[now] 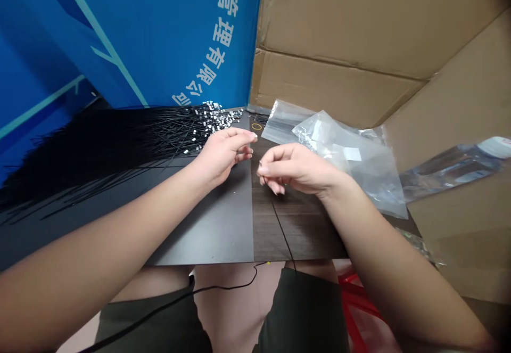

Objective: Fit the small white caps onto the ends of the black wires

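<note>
Forearms (99, 230): bare, reaching in from both lower corners over the edge of the work surface.

Left hand (223, 156): raised over the grey panel, thumb and fingertips drawn close together; too small to tell whether anything sits between them.

Right hand (297, 171): above the wood-grain panel, thumb and forefinger pinched together on what looks like a short thin black wire (261, 171), the other fingers curled below.

Wire bundle (99, 156): many thin black wires fanned out on the left, just beyond the left hand, with small white connectors (213, 121) heaped at their far ends.

Work surface (211, 236): grey and dark wood-grain laminate panels side by side beneath both hands.

Yellow ring (256, 126): lying flat on the far end of the wood-grain panel.

Plastic bags (351, 166): clear, crumpled, to the right of the right hand.

Surroundings: cardboard sheets (339, 33) stand at the far right, beside a blue printed banner (120, 33). Below, a black cable (191, 289) crosses the person's olive shorts (303, 310), near a red frame (351, 305).
</note>
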The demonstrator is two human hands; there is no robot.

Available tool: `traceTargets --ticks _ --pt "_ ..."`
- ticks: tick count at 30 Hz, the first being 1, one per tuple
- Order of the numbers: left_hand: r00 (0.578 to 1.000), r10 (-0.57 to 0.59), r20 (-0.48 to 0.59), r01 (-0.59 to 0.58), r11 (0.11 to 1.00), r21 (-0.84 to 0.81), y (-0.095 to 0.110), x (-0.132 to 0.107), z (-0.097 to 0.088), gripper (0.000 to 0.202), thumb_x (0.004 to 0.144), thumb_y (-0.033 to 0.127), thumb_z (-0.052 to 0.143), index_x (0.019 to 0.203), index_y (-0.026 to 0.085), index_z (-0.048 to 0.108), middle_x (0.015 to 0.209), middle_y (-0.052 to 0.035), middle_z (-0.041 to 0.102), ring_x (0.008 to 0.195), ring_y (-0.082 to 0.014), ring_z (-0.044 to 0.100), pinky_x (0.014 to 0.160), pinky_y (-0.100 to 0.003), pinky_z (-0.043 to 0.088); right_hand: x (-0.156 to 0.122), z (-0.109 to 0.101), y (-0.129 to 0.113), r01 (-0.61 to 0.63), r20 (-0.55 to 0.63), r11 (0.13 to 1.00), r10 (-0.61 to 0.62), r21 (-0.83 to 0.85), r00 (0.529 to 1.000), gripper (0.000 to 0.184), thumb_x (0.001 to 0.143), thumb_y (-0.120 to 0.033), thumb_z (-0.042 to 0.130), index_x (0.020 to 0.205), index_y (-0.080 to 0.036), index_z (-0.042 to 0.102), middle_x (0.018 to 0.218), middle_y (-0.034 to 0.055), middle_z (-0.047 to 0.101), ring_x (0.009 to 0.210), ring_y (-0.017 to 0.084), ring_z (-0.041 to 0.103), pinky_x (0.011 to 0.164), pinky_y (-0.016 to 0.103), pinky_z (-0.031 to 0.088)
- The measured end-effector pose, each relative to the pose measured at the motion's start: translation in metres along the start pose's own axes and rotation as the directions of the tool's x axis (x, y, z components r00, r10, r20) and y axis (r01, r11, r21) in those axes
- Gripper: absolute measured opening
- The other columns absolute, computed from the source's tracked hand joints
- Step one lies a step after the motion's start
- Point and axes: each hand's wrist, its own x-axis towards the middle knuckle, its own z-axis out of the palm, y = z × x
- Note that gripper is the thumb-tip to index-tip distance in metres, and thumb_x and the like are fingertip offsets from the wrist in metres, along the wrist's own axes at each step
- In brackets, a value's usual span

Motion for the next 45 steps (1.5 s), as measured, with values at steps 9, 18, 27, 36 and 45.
traceTargets --ticks 9,18,27,36,45 --pt "1.000 -0.015 -0.002 0.015 0.999 0.039 -0.007 0.003 -0.002 0.017 0.067 0.024 0.088 0.078 0.014 0.078 0.087 -0.0046 0.073 0.068 -0.0089 0.057 0.070 -0.028 0.052 0.025 0.000 0.021 0.154 -0.481 0.900 -0.355 -0.407 0.802 0.016 0.086 -0.034 0.079 0.078 -0.022 0.073 0.071 0.0001 0.070 0.061 0.013 0.058 0.060 0.030 0.045" --pt "0.996 -0.082 0.027 0.081 0.996 0.049 -0.008 0.000 0.000 0.019 0.070 0.029 0.090 0.077 0.015 0.079 0.078 -0.0055 0.072 0.068 -0.0115 0.059 0.073 -0.031 0.052 0.026 -0.007 0.025 0.218 -0.382 0.676 -0.619 -0.703 0.687 0.011 0.093 -0.034 0.072 0.087 -0.026 0.077 0.091 0.0030 0.075 0.082 0.020 0.062 0.083 0.038 0.048" --pt "0.988 -0.127 0.092 0.127 0.992 0.007 -0.005 0.000 0.000 0.020 0.071 0.026 0.090 0.080 0.012 0.078 0.090 -0.0077 0.076 0.070 -0.0099 0.062 0.073 -0.028 0.053 0.025 -0.006 0.021 0.207 -0.309 0.594 -0.647 -0.777 0.697 0.011 0.095 -0.028 0.067 0.086 -0.024 0.072 0.085 0.0019 0.071 0.077 0.018 0.057 0.077 0.035 0.045" --pt "0.979 -0.139 0.150 0.132 0.990 0.056 0.001 0.000 -0.003 0.025 0.069 0.028 0.093 0.075 0.012 0.075 0.071 -0.0025 0.067 0.067 -0.0101 0.059 0.070 -0.027 0.050 0.022 -0.013 0.021 0.229 -0.233 0.524 -0.672 -0.821 0.703 0.010 0.096 -0.027 0.067 0.089 -0.022 0.073 0.087 0.0017 0.073 0.079 0.016 0.060 0.074 0.032 0.046" --pt "0.979 -0.166 0.121 0.153 0.982 0.113 -0.001 0.005 -0.006 0.018 0.066 0.023 0.088 0.071 0.014 0.074 0.064 -0.0008 0.062 0.065 -0.0114 0.060 0.070 -0.029 0.050 0.022 -0.012 0.022 0.218 -0.288 0.648 -0.581 -0.730 0.762 0.013 0.094 -0.033 0.069 0.091 -0.021 0.074 0.090 0.0025 0.076 0.081 0.017 0.064 0.077 0.033 0.049"
